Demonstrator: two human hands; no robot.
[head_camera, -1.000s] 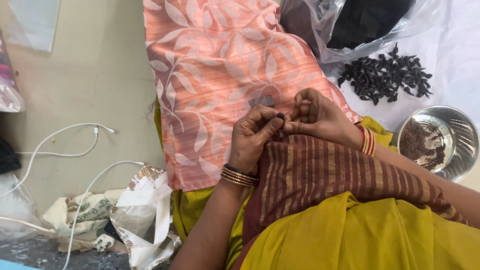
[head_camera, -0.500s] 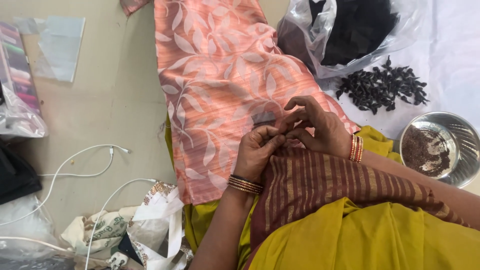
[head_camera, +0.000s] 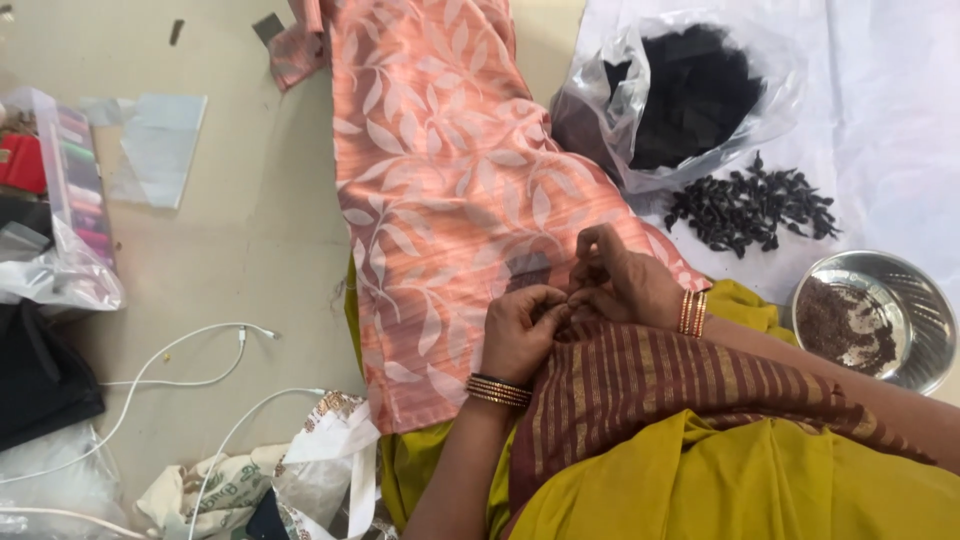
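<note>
Both hands (head_camera: 570, 310) pinch maroon striped cloth's (head_camera: 640, 380) edge beside peach fabric (head_camera: 440, 190).

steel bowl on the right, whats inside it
The steel bowl holds a heap of dark brown crumbly bits on its left side; the rest of the inside shows bare metal. What lies under the heap is covered.

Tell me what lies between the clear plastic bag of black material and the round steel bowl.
In the head view, a loose pile of small black pieces lies on the white sheet between bag and bowl.
</note>
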